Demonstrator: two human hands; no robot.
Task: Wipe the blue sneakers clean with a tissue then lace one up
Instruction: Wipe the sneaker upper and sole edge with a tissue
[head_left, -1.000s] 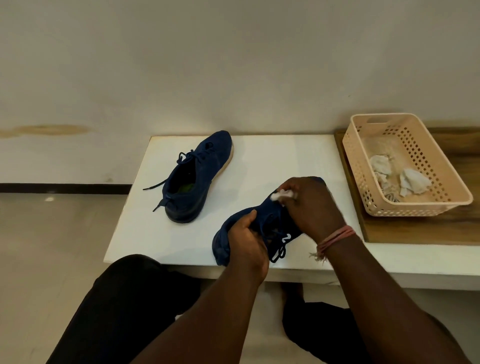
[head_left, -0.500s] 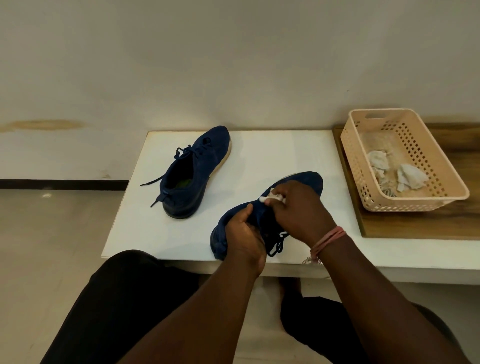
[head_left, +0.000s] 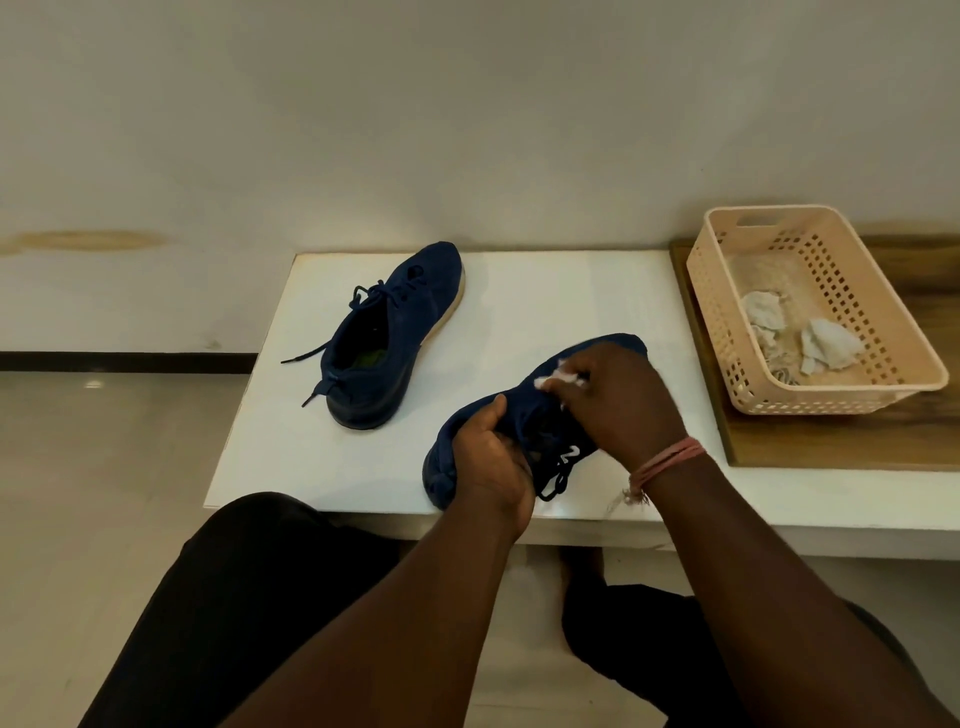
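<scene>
The near blue sneaker (head_left: 483, 421) lies tilted on the front part of the white tabletop (head_left: 545, 301), heel toward the person, toe pointing away and to the right. Its heel sits just beside the front edge, and a dark lace loop (head_left: 553, 486) hangs close to that edge. The left hand (head_left: 491, 462) grips the heel end, fingers curled round the collar and thumb on the upper. The right hand (head_left: 618, 402) is over the midfoot, its fingers pinching a small white tissue (head_left: 558, 376) against the upper.

Compared with half a second ago, the tissue sits slightly further toward the toe, while the left hand's grip looks the same.

The upper is dark navy knit with a white mark on its side. Left of the left fingers and farther back, the second blue sneaker (head_left: 395, 338) stands upright, laces loose, with bare tabletop between the two shoes. Right of the right fingers, well apart, a peach perforated basket (head_left: 852, 384) holding crumpled tissues (head_left: 826, 345) rests on a wooden board (head_left: 831, 441).
</scene>
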